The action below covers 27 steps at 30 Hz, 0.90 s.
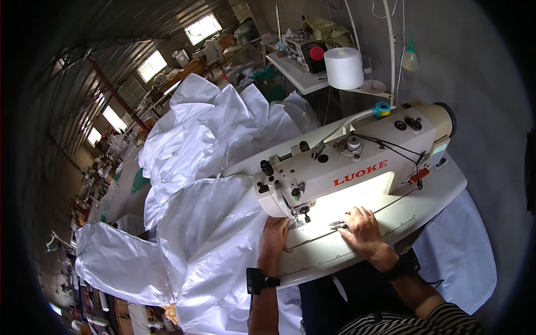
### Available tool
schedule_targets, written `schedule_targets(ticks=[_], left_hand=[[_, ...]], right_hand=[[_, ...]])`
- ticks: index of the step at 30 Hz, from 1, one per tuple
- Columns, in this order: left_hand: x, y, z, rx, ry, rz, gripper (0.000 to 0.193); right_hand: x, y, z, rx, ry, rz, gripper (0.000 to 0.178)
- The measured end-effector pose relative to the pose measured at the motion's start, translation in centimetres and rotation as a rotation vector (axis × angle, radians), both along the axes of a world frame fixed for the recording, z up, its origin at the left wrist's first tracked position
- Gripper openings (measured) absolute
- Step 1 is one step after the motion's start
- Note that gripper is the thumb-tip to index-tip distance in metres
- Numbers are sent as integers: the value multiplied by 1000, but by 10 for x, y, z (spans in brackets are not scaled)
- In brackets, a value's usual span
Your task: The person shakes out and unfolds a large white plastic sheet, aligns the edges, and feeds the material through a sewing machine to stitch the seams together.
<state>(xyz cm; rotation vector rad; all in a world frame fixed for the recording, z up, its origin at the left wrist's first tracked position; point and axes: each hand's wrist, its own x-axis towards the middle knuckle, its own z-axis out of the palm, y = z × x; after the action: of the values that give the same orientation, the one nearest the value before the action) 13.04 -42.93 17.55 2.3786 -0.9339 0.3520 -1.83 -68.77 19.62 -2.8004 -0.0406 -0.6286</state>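
A white sewing machine (357, 162) stands before me with its lamp lighting the bed. Beside the presser foot (303, 218), the fingers of my left hand (273, 237) are bent together at the edge of a large white sheet of fabric (212, 223). What lies under those fingertips is partly hidden. My right hand (363, 231) rests on the machine bed (324, 245), closed round small thread snips (337, 225) whose pointed metal blades stick out toward the needle. The fabric spreads left of the needle in big, shiny folds.
A white thread cone (344, 68) stands behind the machine, near a second table (298, 72) with equipment on it. More white cloth (458, 251) hangs at the right. A green-tipped oil bottle (410, 57) hangs on the wall. Cluttered workshop goods fill the far left.
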Motion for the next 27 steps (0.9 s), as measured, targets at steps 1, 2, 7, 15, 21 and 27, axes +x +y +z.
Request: schedule_targets(ticks=[1, 2, 7, 15, 21, 27], left_hand=[[2, -1, -2, 12, -40, 10, 22], [3, -1, -3, 59, -30, 31, 22], [8, 0, -10, 181, -104, 116, 25], [6, 11, -24, 178, -140, 290, 29], [-6, 36, -17, 143, -90, 392, 39], [-46, 67, -8, 148, -77, 419, 38]], right_hand=[[0, -7, -4, 4, 46, -34, 32], [2, -13, -8, 10, -4, -4, 35], [18, -13, -23, 76, -130, 42, 21], [0, -9, -17, 358, -53, 109, 31], [0, -4, -25, 177, -34, 77, 31], [1, 16, -23, 65, 36, 87, 34]])
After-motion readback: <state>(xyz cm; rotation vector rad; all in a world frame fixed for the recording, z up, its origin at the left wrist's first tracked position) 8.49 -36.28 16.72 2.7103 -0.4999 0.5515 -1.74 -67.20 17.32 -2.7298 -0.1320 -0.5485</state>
